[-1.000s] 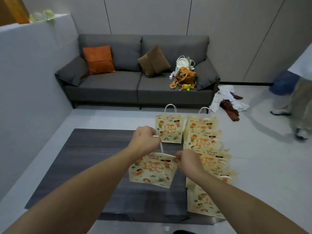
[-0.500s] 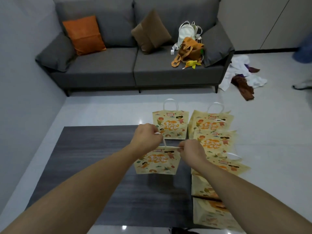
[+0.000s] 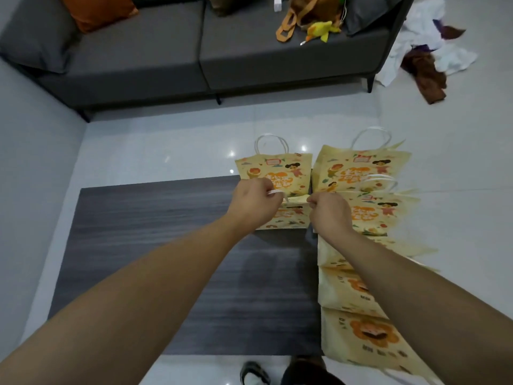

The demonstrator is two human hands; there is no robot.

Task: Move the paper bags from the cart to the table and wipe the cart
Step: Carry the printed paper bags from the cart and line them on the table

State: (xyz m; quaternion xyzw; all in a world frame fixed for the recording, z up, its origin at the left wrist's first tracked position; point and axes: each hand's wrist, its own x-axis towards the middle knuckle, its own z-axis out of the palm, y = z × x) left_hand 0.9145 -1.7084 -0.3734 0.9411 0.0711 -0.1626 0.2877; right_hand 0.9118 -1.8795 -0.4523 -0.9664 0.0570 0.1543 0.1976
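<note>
A yellow printed paper bag [image 3: 288,218] lies low over the dark wooden table [image 3: 155,245], near its far right part. My left hand [image 3: 256,202] is closed on its white handle, and my right hand [image 3: 329,213] pinches the bag's top edge. Just beyond it another paper bag [image 3: 277,170] lies at the table's far edge. A row of several overlapping paper bags [image 3: 361,279] runs down the table's right side. No cart is in view.
A grey sofa [image 3: 166,59] stands behind the table with an orange cushion [image 3: 102,9], a tan bag and a yellow toy [image 3: 323,30]. Clothes [image 3: 427,56] lie heaped on the pale tiled floor at the right. A grey wall [image 3: 27,162] runs along the left.
The view has tilted down and closer to the table. Both hands have lowered the held bag towards the tabletop, just in front of the far bag. The person at the right is out of view.
</note>
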